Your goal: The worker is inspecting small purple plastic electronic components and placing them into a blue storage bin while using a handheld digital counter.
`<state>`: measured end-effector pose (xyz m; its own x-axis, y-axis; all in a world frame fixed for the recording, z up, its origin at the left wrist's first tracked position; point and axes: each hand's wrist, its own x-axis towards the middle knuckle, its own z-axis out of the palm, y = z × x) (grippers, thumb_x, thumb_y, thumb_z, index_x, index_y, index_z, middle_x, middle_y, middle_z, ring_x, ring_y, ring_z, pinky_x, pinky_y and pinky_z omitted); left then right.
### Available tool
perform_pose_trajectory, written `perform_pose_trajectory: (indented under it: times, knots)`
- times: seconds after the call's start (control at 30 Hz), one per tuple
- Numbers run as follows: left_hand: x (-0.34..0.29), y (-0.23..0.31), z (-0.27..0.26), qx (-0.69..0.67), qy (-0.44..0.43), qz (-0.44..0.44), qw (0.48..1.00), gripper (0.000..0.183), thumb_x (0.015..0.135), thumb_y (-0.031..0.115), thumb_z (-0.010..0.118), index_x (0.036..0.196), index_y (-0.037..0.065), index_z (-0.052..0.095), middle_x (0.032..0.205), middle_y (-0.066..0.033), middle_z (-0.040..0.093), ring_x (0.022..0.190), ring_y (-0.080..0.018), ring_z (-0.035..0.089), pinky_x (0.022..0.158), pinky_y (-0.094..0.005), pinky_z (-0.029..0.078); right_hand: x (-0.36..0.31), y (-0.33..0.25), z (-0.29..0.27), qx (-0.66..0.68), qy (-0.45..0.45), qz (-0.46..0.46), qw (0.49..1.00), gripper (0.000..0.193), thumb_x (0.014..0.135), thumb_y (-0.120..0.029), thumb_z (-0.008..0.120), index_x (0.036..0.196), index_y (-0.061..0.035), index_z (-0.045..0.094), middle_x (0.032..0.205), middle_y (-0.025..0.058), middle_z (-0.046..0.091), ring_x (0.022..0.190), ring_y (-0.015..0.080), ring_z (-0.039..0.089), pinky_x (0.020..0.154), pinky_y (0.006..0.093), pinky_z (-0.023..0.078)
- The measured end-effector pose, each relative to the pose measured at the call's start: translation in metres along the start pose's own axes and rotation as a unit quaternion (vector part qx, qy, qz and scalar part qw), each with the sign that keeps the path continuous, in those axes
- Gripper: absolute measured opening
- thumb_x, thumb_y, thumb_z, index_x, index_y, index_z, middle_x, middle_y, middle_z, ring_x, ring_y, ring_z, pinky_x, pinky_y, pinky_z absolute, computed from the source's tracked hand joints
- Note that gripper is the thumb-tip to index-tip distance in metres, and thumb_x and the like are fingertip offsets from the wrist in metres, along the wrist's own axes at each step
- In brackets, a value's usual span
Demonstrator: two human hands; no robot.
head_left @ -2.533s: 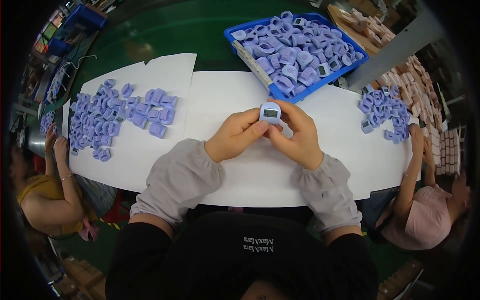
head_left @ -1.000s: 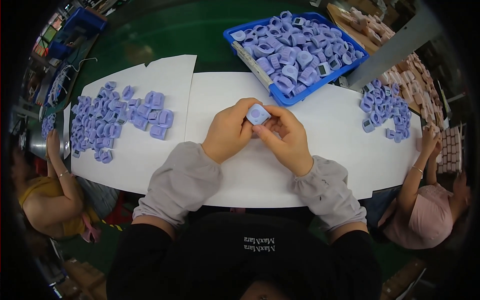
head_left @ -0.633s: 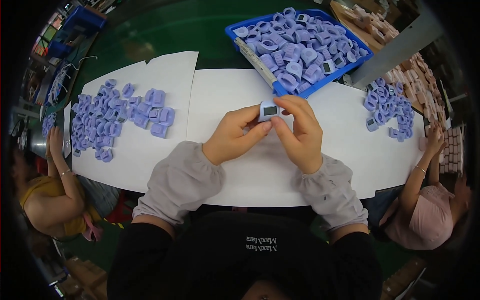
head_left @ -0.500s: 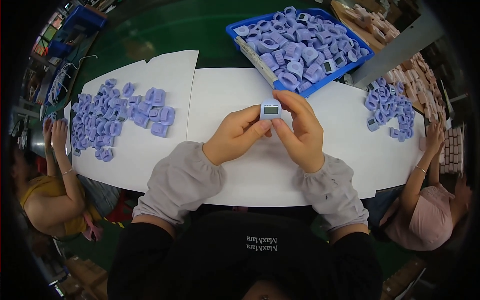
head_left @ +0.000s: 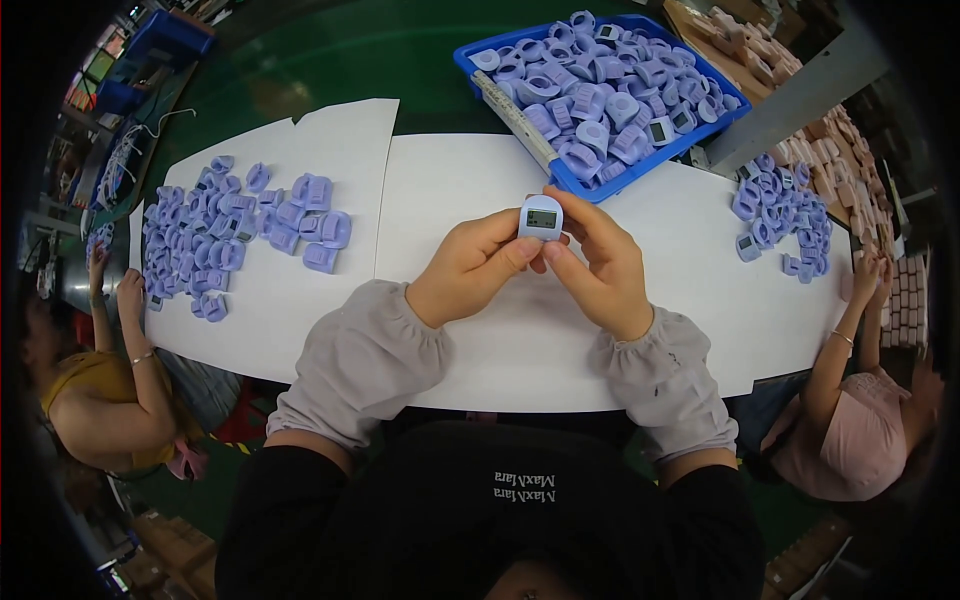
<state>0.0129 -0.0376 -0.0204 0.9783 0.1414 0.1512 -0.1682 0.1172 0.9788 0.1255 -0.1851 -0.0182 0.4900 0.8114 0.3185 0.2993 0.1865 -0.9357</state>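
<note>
Above the middle of the white table sheet, a small lavender device with a grey digital display (head_left: 541, 222) is held between both my hands, its display face up. My left hand (head_left: 470, 262) grips its left side, with the thumb near the lower edge. On the opposite side, my right hand (head_left: 603, 268) pinches it with thumb and forefinger. The fingers beneath it are partly hidden. Dark marks show on the display, too small to read.
White sheets (head_left: 480, 350) cover the table. A blue bin (head_left: 625, 183) heaped with similar lavender pieces stands beyond my hands. More lie in a left pile (head_left: 205, 235) and a right pile (head_left: 775, 220). A grey post (head_left: 800, 100) rises beside the bin. Co-workers sit at both sides.
The display, plain before, now shows dark marks, and the device is tipped slightly. My hands have hardly moved. The left co-worker's hands have moved apart.
</note>
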Motion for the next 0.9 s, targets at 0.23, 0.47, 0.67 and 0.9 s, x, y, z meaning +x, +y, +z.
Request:
perform_pose_trajectory:
  times: [0.23, 0.47, 0.67, 0.9]
  knots:
    - [-0.0002, -0.0009, -0.0067, 0.024, -0.040, -0.026, 0.999, 0.037, 0.100, 0.016, 0.043, 0.132, -0.003, 0.046, 0.121, -0.0114, 0.059, 0.104, -0.0144, 0.058, 0.088, -0.0280, 0.048, 0.0007, -0.0002, -0.0011, -0.006, -0.005, -0.004, 1.000, 0.048, 0.088, -0.004, 0.060, 0.133, 0.0042, 0.046, 0.128, 0.0144, 0.054, 0.119, 0.0233, 0.052, 0.103, 0.0363, 0.038]
    - [-0.0001, -0.0051, -0.0010, -0.013, -0.005, 0.001, 1.000, 0.027, 0.099, 0.019, 0.048, 0.114, -0.002, 0.056, 0.097, -0.0054, 0.060, 0.085, -0.0122, 0.056, 0.078, -0.0267, 0.048, 0.0008, 0.0018, -0.0022, -0.014, -0.014, -0.003, 1.000, 0.048, 0.089, -0.004, 0.059, 0.134, 0.0051, 0.044, 0.128, 0.0164, 0.055, 0.119, 0.0236, 0.053, 0.103, 0.0361, 0.038]
    - [-0.0003, -0.0056, -0.0052, 0.007, -0.029, 0.007, 1.000, 0.029, 0.101, 0.023, 0.045, 0.114, -0.001, 0.055, 0.096, -0.0051, 0.059, 0.087, -0.0122, 0.055, 0.080, -0.0278, 0.047, 0.0010, 0.0009, -0.0017, 0.009, -0.014, 0.000, 1.000, 0.044, 0.088, -0.001, 0.058, 0.130, 0.0059, 0.047, 0.124, 0.0152, 0.057, 0.117, 0.0230, 0.053, 0.103, 0.0356, 0.038]
    - [-0.0009, -0.0076, -0.0053, -0.001, -0.027, 0.001, 1.000, 0.028, 0.101, 0.022, 0.045, 0.114, -0.001, 0.055, 0.095, -0.0047, 0.059, 0.087, -0.0118, 0.055, 0.080, -0.0271, 0.047, 0.0017, 0.0021, -0.0013, 0.052, -0.018, -0.002, 0.998, 0.040, 0.087, 0.002, 0.057, 0.126, 0.0053, 0.049, 0.121, 0.0136, 0.057, 0.115, 0.0215, 0.054, 0.102, 0.0353, 0.039]
